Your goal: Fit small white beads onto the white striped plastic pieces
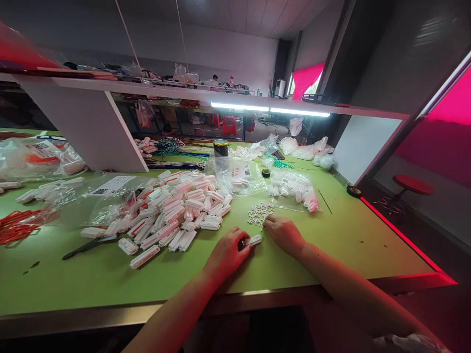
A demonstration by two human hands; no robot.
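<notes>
My left hand is closed around one end of a white plastic connector housing, just above the green tabletop. To its right, my right hand has its fingertips pinched together at the near edge of a small pile of tiny white plastic pieces. Whether a piece sits between those fingertips is too small to make out. A large heap of similar white housings lies to the left of my left hand.
Behind the small pieces lie a roll of black tape and a clear bag of white parts. A dark-handled tool rests left of the heap, with orange wires farther left. A shelf panel stands behind.
</notes>
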